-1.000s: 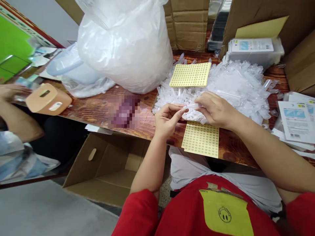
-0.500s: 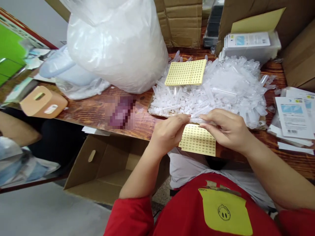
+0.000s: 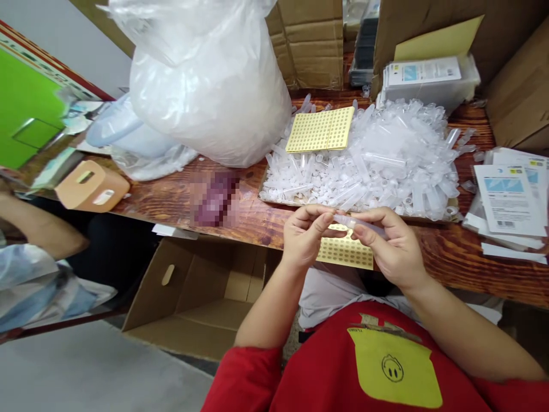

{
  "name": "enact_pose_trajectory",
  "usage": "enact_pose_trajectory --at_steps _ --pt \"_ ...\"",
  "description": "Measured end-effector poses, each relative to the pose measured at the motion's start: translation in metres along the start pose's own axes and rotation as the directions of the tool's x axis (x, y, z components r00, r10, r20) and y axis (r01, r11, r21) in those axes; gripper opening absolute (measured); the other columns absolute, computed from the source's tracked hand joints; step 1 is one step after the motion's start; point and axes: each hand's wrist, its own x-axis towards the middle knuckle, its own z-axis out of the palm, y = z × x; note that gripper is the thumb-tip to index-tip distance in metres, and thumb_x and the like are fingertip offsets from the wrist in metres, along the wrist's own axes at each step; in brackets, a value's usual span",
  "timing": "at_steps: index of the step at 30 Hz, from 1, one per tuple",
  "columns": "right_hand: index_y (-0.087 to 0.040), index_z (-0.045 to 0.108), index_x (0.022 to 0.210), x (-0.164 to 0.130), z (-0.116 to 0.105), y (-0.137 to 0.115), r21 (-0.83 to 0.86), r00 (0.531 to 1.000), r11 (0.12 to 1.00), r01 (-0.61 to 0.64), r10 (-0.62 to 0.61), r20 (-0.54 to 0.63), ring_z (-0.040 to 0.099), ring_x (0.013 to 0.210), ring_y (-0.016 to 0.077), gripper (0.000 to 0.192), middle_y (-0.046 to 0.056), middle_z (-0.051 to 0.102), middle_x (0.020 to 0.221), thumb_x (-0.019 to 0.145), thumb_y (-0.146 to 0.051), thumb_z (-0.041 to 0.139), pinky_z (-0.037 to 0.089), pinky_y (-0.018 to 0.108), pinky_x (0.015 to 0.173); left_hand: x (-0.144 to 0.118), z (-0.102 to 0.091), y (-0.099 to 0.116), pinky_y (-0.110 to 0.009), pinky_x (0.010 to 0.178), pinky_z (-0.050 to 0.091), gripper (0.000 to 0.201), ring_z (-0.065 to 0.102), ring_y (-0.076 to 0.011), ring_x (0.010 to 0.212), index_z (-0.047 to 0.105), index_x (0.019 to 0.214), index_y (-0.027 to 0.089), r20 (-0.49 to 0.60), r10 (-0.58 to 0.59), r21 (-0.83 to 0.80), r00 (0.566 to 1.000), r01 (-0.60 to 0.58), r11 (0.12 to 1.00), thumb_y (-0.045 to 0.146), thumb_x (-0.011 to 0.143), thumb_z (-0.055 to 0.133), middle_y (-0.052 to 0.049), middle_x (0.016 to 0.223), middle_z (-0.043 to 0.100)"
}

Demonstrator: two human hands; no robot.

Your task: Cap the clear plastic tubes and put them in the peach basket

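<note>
My right hand [image 3: 392, 249] pinches a small clear plastic tube [image 3: 358, 223], held level just above the table's near edge. My left hand [image 3: 305, 236] has its fingertips closed on the tube's left end. Directly under both hands lies a yellow sheet of small round stickers [image 3: 346, 252]. Behind them a big heap of the same clear tubes [image 3: 386, 160] fills a shallow tray, with a second yellow sticker sheet [image 3: 321, 130] lying on top of the heap.
A large stuffed white plastic bag [image 3: 206, 86] stands at the back left. An open cardboard box [image 3: 201, 297] sits on the floor at the left. Printed packets [image 3: 510, 200] lie at the right. Another person's arm [image 3: 38, 234] and a tan box [image 3: 92, 186] are far left.
Both hands have drawn back from the tube heap toward me with the tube, and now sit over the near sticker sheet at the table edge.
</note>
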Motion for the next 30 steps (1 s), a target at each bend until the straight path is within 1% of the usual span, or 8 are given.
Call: enact_pose_trajectory --at_steps 3,7,14,21,24,26,28,30 --pt "-0.027 0.071 0.111 -0.007 0.001 0.000 -0.190 0.975 0.958 0.214 -0.220 -0.009 0.073 0.089 0.0200 0.013 0.004 0.075 0.098 0.099 -0.022 0.070 0.061 0.035 0.077 -0.004 0.007 -0.009 -0.025 0.055 0.066 0.046 0.077 -0.0177 0.070 0.074 0.081 0.021 -0.060 -0.014 -0.086 0.998 0.009 0.996 0.056 0.064 0.097 -0.001 0.077 0.077" --pt "-0.029 0.067 0.126 -0.011 -0.004 -0.003 -0.374 0.856 0.780 0.501 -0.510 0.084 0.073 0.086 0.0228 0.037 0.006 0.074 0.097 0.095 -0.009 0.069 0.062 0.038 0.072 -0.009 0.010 -0.012 -0.014 0.053 0.059 0.036 0.072 -0.0098 0.064 0.077 0.077 0.022 -0.005 -0.039 -0.188 0.999 0.037 0.981 0.048 0.065 0.099 0.001 0.078 0.077" --pt "-0.031 0.064 0.134 -0.022 -0.004 -0.002 -0.417 0.858 0.768 0.486 -0.511 0.059 0.074 0.086 0.0249 0.046 0.006 0.075 0.098 0.095 -0.009 0.069 0.064 0.041 0.075 -0.020 0.015 -0.017 -0.017 0.047 0.055 0.046 0.071 -0.0134 0.067 0.074 0.078 0.021 -0.035 -0.107 -0.129 0.994 0.102 0.986 0.057 0.063 0.097 -0.003 0.082 0.076" --pt "-0.033 0.065 0.129 -0.036 0.002 -0.002 -0.356 0.902 0.841 0.406 -0.432 0.008 0.074 0.086 0.0249 0.041 0.006 0.074 0.097 0.095 -0.009 0.066 0.065 0.041 0.071 -0.037 0.020 -0.023 -0.023 0.054 0.061 0.043 0.078 -0.0207 0.079 0.075 0.081 0.022 -0.077 -0.064 -0.085 0.995 0.057 0.995 0.060 0.070 0.093 -0.005 0.087 0.079" --pt "-0.030 0.069 0.113 -0.036 0.005 0.002 -0.221 0.961 0.946 0.236 -0.261 -0.093 0.073 0.084 0.0224 0.019 0.005 0.073 0.094 0.097 -0.020 0.068 0.062 0.037 0.069 -0.039 0.020 -0.024 -0.029 0.061 0.065 0.039 0.080 -0.0239 0.086 0.076 0.084 0.023 -0.059 -0.024 -0.045 0.998 0.021 0.999 0.058 0.076 0.089 -0.006 0.093 0.081" --pt "-0.026 0.067 0.097 -0.029 0.005 0.004 0.059 0.997 0.997 -0.054 0.057 -0.060 0.064 0.066 0.0177 0.011 0.003 0.069 0.080 0.097 -0.037 0.072 0.055 0.031 0.056 -0.035 0.017 -0.019 -0.031 0.067 0.067 0.032 0.080 -0.0235 0.089 0.078 0.086 0.023 -0.034 0.045 0.034 0.998 -0.044 0.998 0.055 0.082 0.085 -0.007 0.097 0.082" --pt "-0.024 0.060 0.085 -0.020 0.002 0.005 0.344 0.928 0.862 -0.373 0.345 0.141 0.044 0.049 0.0114 0.032 -0.001 0.060 0.066 0.092 -0.050 0.077 0.039 0.025 0.044 -0.025 0.010 -0.009 -0.032 0.074 0.066 0.026 0.078 -0.0231 0.096 0.080 0.087 0.023 0.041 0.131 0.190 0.991 -0.136 0.972 0.049 0.089 0.080 -0.008 0.102 0.081" --pt "-0.023 0.055 0.082 -0.011 -0.003 0.005 0.465 0.860 0.724 -0.509 0.435 0.266 0.030 0.046 0.0081 0.040 -0.004 0.056 0.062 0.087 -0.054 0.081 0.029 0.022 0.043 -0.007 -0.001 0.007 -0.034 0.079 0.064 0.022 0.075 -0.0229 0.102 0.080 0.088 0.023 0.159 0.188 0.419 0.969 -0.239 0.876 0.043 0.095 0.073 -0.009 0.107 0.080"
